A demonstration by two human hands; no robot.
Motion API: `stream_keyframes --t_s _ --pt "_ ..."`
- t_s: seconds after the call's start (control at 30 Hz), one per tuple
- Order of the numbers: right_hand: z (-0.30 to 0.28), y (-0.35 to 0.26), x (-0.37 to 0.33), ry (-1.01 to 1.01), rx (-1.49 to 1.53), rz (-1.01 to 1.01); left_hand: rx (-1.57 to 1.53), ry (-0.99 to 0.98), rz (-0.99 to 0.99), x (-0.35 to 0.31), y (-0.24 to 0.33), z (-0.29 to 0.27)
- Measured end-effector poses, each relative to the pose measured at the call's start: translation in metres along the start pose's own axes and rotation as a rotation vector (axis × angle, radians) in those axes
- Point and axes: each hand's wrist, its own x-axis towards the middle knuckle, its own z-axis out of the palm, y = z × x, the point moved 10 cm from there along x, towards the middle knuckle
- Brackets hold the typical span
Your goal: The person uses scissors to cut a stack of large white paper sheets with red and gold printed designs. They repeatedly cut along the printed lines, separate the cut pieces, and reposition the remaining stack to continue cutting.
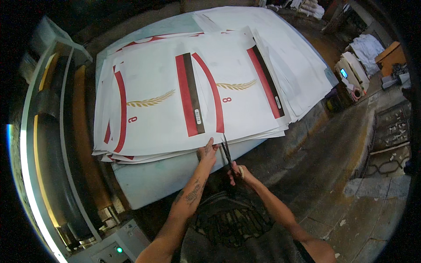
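Your right hand (237,173) is closed around the handles of the dark scissors (226,153), whose blades point away from you and reach the near edge of the top printed sheet (153,70), just below the lower end of a curved red stripe (213,90). Your left hand (208,151) sits just left of the blades, touching that same edge with a digit laid over the paper; you cannot tell from this view whether its fingers close on the sheet from beneath. The printed sheet lies on a loose stack of paper on the pale bench (149,188), and it also carries straight red-and-dark bands (190,94) and golden leaf sprigs (151,101). To your right, plain white sheets (280,48) spread over the far part of the bench. To your left stands a roller machine (55,162), with a green light (119,250) glowing on its control panel (105,256).
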Motion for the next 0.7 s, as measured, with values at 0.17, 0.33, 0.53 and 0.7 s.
stream_keyframes --t_s 0.17,0.33,0.53,0.7 --pt "0.01 -0.009 0.011 0.1 0.015 0.016 0.093 -0.042 0.062 -0.006 0.008 0.002" --pt "0.012 -0.018 0.009 0.143 -0.124 -0.014 0.229 0.004 0.154 -0.011 0.021 0.002" --pt "0.008 -0.058 0.054 0.158 -0.127 -0.096 0.199 0.032 0.117 -0.017 0.03 0.001" --pt "0.006 -0.109 0.115 0.102 -0.044 -0.165 0.209 -0.036 -0.078 -0.034 0.035 0.01"
